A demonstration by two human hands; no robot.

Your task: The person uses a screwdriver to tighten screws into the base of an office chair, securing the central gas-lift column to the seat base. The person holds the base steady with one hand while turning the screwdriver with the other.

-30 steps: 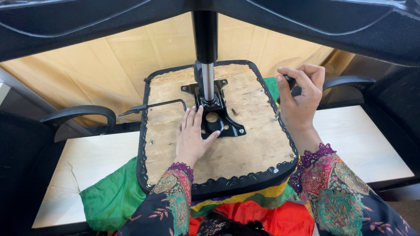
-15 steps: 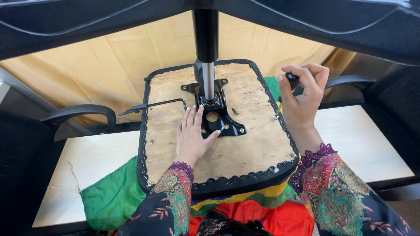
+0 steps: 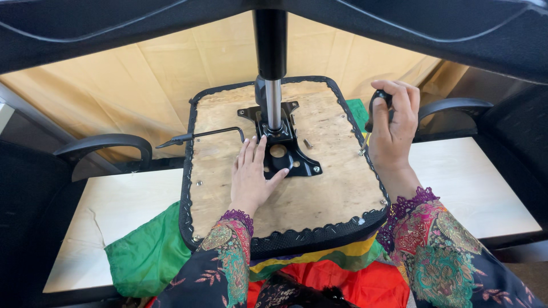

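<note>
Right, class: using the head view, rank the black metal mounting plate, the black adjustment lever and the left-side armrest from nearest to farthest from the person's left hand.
From the left hand:
1. Black metal mounting plate: under the fingertips, just right of the hand, on the seat's wooden underside.
2. Black adjustment lever: up and to the left, reaching past the seat's edge.
3. Left-side armrest: farthest, beyond the seat on the left.

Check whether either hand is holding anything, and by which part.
The right hand grips a black tool handle; the rest of the tool is hidden. The left hand holds nothing, resting flat beside the black metal plate.

Green cloth [image 3: 145,256] on pale table [image 3: 103,211], tan backdrop curtain [image 3: 142,74].
</note>
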